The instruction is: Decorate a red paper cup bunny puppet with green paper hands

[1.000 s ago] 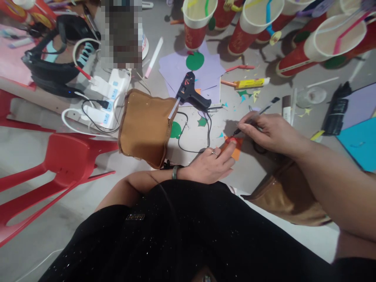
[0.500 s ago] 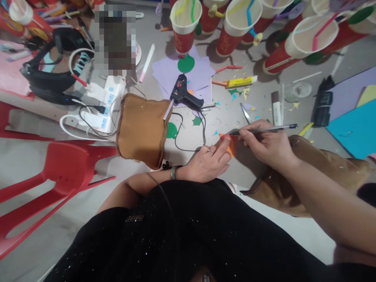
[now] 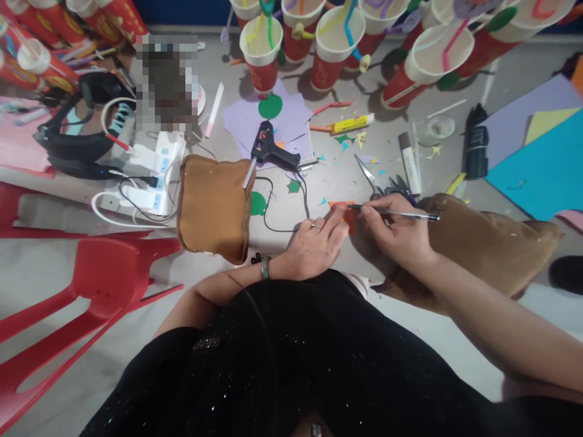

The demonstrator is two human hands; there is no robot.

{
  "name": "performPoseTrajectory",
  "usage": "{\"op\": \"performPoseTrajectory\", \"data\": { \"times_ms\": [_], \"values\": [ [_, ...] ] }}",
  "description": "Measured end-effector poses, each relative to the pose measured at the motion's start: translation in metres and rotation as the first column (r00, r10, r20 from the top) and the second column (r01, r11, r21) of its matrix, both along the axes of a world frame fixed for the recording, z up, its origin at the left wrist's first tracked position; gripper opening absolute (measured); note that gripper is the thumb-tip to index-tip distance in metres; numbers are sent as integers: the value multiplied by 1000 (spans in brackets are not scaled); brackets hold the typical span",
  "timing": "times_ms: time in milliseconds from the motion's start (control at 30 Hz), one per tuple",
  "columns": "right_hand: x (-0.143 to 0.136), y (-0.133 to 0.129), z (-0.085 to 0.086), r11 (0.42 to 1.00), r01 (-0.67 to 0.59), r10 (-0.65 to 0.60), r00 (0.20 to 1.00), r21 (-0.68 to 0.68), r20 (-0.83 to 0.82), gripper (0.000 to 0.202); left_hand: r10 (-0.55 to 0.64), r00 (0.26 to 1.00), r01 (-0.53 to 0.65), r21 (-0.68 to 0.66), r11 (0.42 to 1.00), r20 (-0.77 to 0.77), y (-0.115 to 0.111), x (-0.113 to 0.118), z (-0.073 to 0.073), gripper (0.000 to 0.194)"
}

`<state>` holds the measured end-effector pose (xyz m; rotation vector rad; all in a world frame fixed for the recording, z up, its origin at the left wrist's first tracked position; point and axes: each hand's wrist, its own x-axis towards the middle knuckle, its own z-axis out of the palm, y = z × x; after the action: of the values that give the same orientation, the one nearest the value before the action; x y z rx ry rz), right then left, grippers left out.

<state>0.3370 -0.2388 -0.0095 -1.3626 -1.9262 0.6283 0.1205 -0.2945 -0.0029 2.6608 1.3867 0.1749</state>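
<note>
My left hand (image 3: 317,246) presses a fingertip on a small orange paper piece (image 3: 350,217) with something red under the finger. In my right hand (image 3: 401,227) is a pen (image 3: 410,213), its tip at the orange paper close to my left fingertip. A pair of scissors (image 3: 368,173) lies just beyond my right hand, its handles partly hidden. Further left, a black glue gun (image 3: 276,149) with a clear stick rests by purple paper sheets (image 3: 291,115). Green paper pieces (image 3: 294,186) lie near its cable.
Red paper cups (image 3: 330,67) with coloured straws stand along the back. A brown cushion (image 3: 214,206) and power strip (image 3: 169,164) are at the left, a red chair (image 3: 104,270) beyond. Another brown cushion (image 3: 492,249), blue paper (image 3: 542,170) and markers (image 3: 410,164) are at the right.
The view has shifted, showing more of the table's back. My right hand still holds the pen, now lying flatter over the orange paper, and the scissors' handles show more.
</note>
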Motion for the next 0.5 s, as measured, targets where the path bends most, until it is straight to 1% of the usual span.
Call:
{"op": "performPoseTrajectory", "data": {
  "times_ms": [100, 167, 300, 500],
  "values": [
    [0, -9, -3, 1000, 1, -2, 999, 17, 39, 31, 10, 1000, -10, -14, 1000, 7, 2, -1, 6, 52],
    [-1, -15, -4, 1000, -2, 1, 999, 23, 37, 27, 17, 1000, -16, -23, 1000, 23, 2, -1, 7, 56],
    [-4, -24, -9, 996, -37, 34, 999, 83, 33, 19, 51, 996, -47, -49, 998, 69, 2, -1, 1, 65],
    [-8, -28, -19, 963, -106, 104, 994, 249, 20, 7, 85, 981, -78, -47, 996, 176, 4, -5, -4, 65]
  ]
}}
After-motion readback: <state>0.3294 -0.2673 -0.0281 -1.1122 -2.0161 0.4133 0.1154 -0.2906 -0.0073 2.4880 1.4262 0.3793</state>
